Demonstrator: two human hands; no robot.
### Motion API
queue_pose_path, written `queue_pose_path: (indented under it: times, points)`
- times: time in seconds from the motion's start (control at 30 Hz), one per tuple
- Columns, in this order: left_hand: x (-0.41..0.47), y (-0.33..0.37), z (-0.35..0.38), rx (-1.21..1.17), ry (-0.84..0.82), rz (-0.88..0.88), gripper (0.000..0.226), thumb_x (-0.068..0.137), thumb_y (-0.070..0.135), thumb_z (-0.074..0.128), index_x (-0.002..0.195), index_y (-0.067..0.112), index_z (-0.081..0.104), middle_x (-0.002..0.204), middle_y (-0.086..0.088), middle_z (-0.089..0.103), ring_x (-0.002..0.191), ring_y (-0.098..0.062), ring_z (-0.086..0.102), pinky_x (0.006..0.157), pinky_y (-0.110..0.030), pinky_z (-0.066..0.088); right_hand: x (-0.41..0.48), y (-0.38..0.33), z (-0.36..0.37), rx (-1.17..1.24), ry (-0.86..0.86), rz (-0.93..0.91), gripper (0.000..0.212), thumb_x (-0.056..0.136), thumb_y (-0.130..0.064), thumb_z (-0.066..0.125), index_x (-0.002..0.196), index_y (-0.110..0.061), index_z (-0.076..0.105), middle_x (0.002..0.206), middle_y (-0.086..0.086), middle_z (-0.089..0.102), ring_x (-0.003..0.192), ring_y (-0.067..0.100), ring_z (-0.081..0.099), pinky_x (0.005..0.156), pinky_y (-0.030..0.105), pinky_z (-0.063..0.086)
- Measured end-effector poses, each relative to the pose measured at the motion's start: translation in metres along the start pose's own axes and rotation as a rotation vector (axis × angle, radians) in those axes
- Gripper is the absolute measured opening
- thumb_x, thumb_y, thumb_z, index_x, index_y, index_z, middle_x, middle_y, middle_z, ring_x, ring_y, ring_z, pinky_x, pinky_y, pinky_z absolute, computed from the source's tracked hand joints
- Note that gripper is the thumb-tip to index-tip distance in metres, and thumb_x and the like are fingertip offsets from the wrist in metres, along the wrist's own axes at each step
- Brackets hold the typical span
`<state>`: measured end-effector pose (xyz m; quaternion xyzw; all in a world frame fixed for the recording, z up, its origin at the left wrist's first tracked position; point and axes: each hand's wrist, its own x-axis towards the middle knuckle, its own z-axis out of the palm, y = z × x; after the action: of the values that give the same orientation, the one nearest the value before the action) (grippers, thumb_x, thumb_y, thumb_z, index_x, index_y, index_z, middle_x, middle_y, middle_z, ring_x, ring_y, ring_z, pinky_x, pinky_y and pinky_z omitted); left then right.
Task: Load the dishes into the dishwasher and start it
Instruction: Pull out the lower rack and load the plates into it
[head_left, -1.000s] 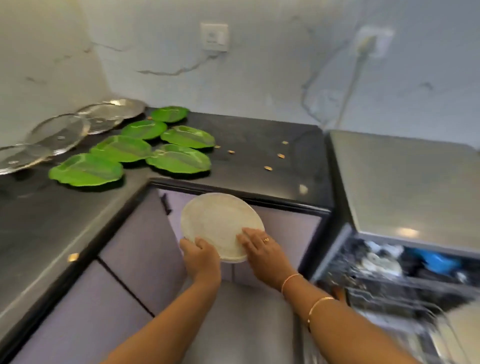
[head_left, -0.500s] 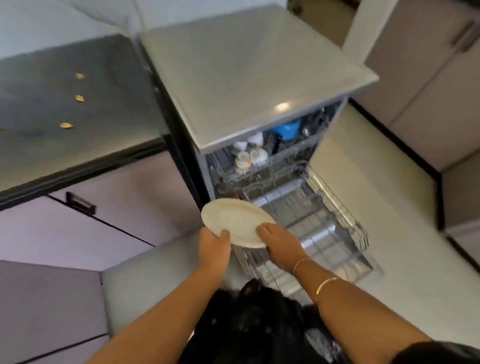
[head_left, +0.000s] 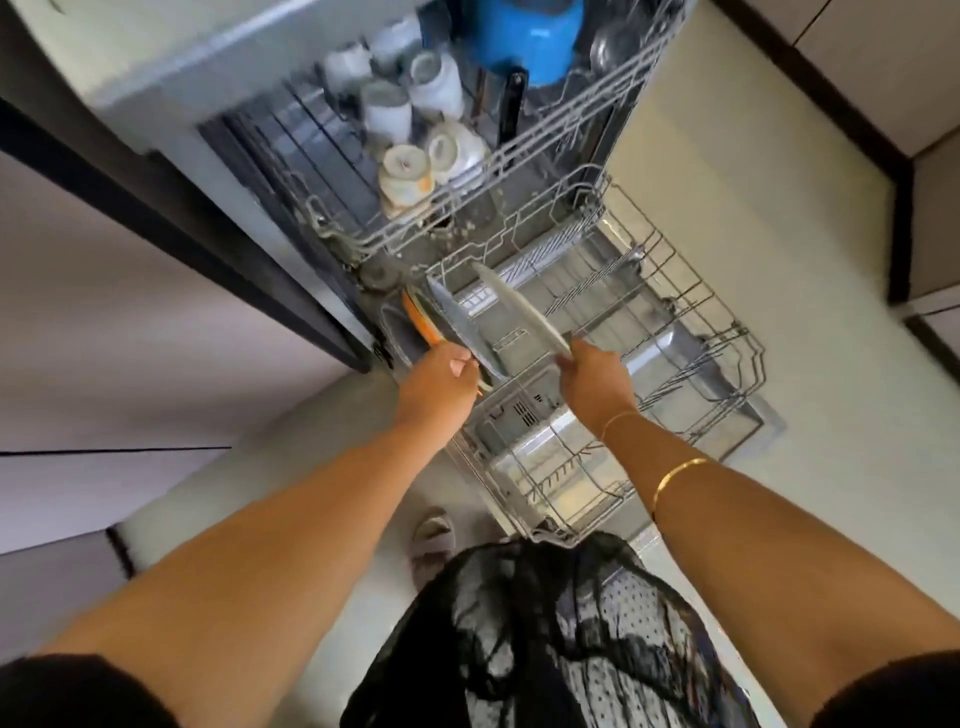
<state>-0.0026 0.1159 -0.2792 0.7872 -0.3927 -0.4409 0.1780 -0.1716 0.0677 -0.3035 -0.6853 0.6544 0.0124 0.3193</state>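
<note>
The right hand (head_left: 592, 382) has its fingers closed narrow, pinching the near rim of a pale plate (head_left: 519, 309) that stands tilted on edge over the pulled-out lower rack (head_left: 717, 332). The left hand (head_left: 439, 387) curls its fingers round the near rim of a grey plate (head_left: 457, 325) on edge at the rack's left side, an orange plate (head_left: 418, 317) just behind it. Beyond, the upper rack (head_left: 524, 140) carries white cups (head_left: 387, 111) and a blue pot (head_left: 530, 36). Pale floor (head_left: 727, 156) lies to the right.
</note>
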Motion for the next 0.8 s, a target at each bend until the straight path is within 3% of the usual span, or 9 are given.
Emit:
queue_pose_path:
  times: [0.17,0.27,0.47,0.63,0.8]
  points:
    - [0.048,-0.023,0.019,0.067,0.074,0.015,0.027,0.093,0.011,0.048,0.119,0.01,0.054,0.125,-0.007,0.058,0.108,-0.023,0.058,0.088,-0.03,0.046,0.06,-0.002,0.022,-0.095,-0.082,-0.041,0.025,0.099,-0.021,0.042,0.122,-0.018,0.052,0.093,0.009,0.063,0.082,0.026,0.061,0.075,0.036,0.052]
    - [0.063,-0.029,0.027,0.144,0.168,0.045,0.032,0.091,0.008,0.047,0.123,0.008,0.054,0.128,-0.011,0.056,0.114,-0.027,0.055,0.098,-0.037,0.042,0.078,-0.009,0.037,-0.044,-0.098,-0.092,0.028,0.097,-0.017,0.044,0.123,-0.017,0.054,0.1,0.01,0.065,0.089,0.027,0.062,0.082,0.037,0.051]
    - [0.081,-0.041,0.04,0.185,0.283,0.148,0.034,0.09,0.008,0.047,0.123,0.008,0.054,0.127,-0.013,0.055,0.113,-0.028,0.054,0.093,-0.036,0.043,0.11,-0.02,0.069,0.024,-0.064,-0.062,0.023,0.096,-0.015,0.044,0.114,-0.012,0.057,0.1,0.013,0.065,0.09,0.029,0.061,0.084,0.043,0.052]
    - [0.088,-0.048,0.045,0.19,0.307,0.215,0.034,0.091,0.007,0.047,0.124,0.009,0.054,0.127,-0.011,0.053,0.113,-0.026,0.052,0.079,-0.026,0.041,0.127,-0.027,0.088,0.033,-0.05,-0.028,0.02,0.098,-0.016,0.044,0.113,-0.009,0.055,0.094,0.01,0.063,0.086,0.025,0.061,0.083,0.04,0.053]
    - [0.093,-0.06,0.046,0.138,0.335,0.236,0.033,0.09,0.003,0.046,0.122,0.008,0.055,0.124,-0.011,0.055,0.113,-0.026,0.052,0.085,-0.03,0.044,0.134,-0.022,0.101,0.108,-0.023,-0.002,0.021,0.098,-0.013,0.043,0.113,-0.01,0.056,0.096,0.01,0.063,0.084,0.023,0.059,0.083,0.037,0.052]
